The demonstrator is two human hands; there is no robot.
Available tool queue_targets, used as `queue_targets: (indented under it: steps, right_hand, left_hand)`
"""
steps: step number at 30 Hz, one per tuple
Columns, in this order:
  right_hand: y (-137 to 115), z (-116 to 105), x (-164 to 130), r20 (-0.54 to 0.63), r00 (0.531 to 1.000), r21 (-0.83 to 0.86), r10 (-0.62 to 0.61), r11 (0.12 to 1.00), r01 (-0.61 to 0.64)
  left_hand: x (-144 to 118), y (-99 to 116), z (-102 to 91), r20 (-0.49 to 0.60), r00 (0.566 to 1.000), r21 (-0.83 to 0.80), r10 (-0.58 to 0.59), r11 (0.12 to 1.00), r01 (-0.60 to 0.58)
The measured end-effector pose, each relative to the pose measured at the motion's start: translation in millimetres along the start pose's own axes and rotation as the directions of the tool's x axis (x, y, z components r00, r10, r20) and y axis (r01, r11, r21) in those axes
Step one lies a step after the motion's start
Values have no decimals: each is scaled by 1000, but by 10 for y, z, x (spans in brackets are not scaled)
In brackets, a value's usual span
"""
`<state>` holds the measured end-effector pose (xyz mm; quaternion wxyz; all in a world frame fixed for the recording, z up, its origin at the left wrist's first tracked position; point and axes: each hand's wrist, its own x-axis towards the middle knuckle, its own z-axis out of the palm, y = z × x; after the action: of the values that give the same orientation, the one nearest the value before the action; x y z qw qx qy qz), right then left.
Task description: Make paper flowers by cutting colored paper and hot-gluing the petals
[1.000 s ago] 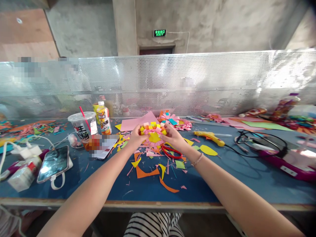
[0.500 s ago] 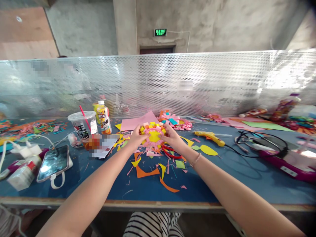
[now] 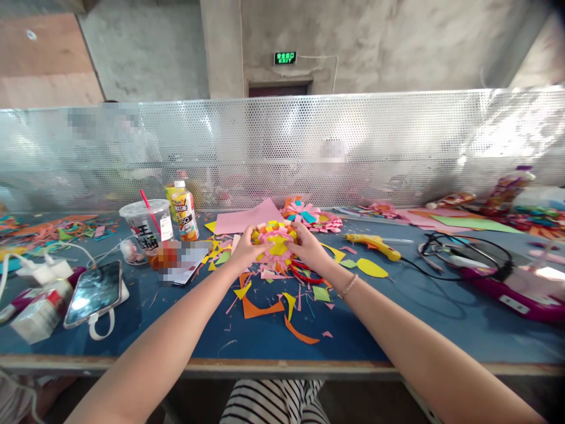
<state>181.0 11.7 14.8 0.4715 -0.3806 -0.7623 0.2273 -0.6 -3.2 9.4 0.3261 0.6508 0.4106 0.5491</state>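
Reaching forward from the near edge of the blue table [image 3: 397, 330] with both forearms stretched out and angling inward, meeting over the middle of the table. Cupping a paper flower [image 3: 276, 242] of pink and yellow between the two palms, just above the scattered paper scraps [image 3: 273, 303]. Curling the left hand [image 3: 245, 250] around the flower's left side, thumb pressing on top, fingers tucked beneath and closed on it. Wrapping the right hand [image 3: 309, 247] around the right side, fingers bent narrow over the petals, wrist with its thin bracelet [image 3: 348, 286] tilting down toward the red scissors [image 3: 304, 274] lying just below. Lying well apart: a yellow glue gun [image 3: 375, 244] to the right, a phone [image 3: 93, 292] and a lidded cup [image 3: 145, 227] to the left.
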Motion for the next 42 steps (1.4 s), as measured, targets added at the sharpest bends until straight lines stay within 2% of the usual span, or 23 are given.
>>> queue_targets:
  steps: [7, 13, 17, 30, 36, 42]
  right_hand:
    - [-81, -35, -33, 31, 999, -207, -13, 978, 20]
    - [-17, -20, -34, 103, 992, -348, 67, 937, -27]
    - [-12, -25, -58, 154, 988, -402, 22, 915, 42]
    - [-71, -44, -93, 204, 978, -462, 39, 885, 61]
    - [-92, -52, -93, 195, 979, -463, 58, 885, 39]
    - [-32, -23, -50, 151, 980, -356, 128, 932, -67]
  left_hand:
    - [-4, -3, -1, -50, 999, 168, 3, 986, 6]
    - [31, -130, -15, -84, 991, 90, -107, 989, 114]
    - [48, -155, -29, -83, 990, 107, -114, 987, 123]
    - [37, -87, -43, -70, 993, 292, -94, 950, 110]
    - [10, 27, -41, -87, 994, 456, -69, 884, 101]
    - [-1, 61, -62, -59, 995, 385, -76, 918, 93]
